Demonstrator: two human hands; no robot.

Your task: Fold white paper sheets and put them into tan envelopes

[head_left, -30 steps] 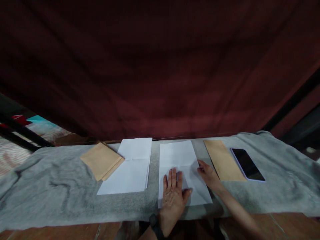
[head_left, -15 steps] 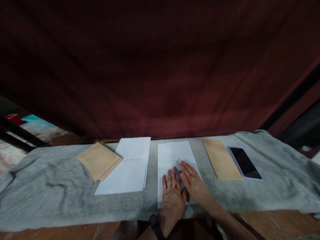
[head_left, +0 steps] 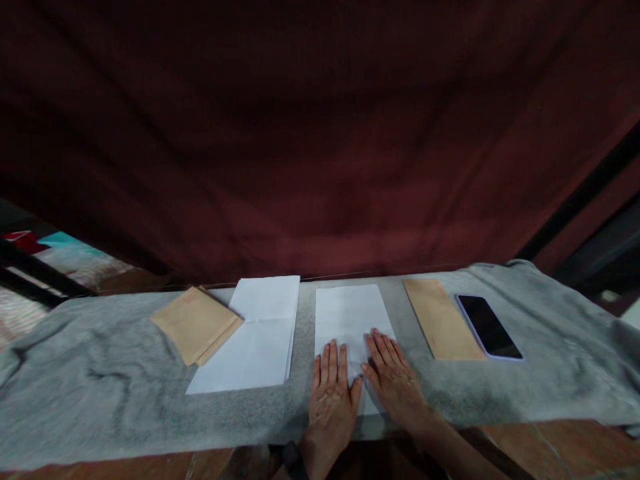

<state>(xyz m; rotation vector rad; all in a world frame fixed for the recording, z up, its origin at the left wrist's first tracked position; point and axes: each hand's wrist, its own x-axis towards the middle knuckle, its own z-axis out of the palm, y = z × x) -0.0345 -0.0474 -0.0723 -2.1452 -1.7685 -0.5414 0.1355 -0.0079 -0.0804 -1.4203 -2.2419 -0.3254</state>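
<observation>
A white sheet of paper (head_left: 350, 312) lies flat on the grey cloth (head_left: 100, 380) in front of me. My left hand (head_left: 330, 393) rests palm down on the sheet's near left part, fingers stretched out. My right hand (head_left: 395, 381) lies flat beside it on the near right part, fingers spread. Both hands hold nothing and their thumbs almost touch.
A stack of white sheets (head_left: 255, 337) lies to the left, with brown envelopes (head_left: 196, 324) beside it. To the right lie one brown envelope (head_left: 441, 319) and a dark phone (head_left: 488, 327). A dark red curtain (head_left: 320, 133) hangs behind.
My right hand came in from the sheet's right edge and now lies flat next to my left hand. My left hand slid slightly left and toward me.
</observation>
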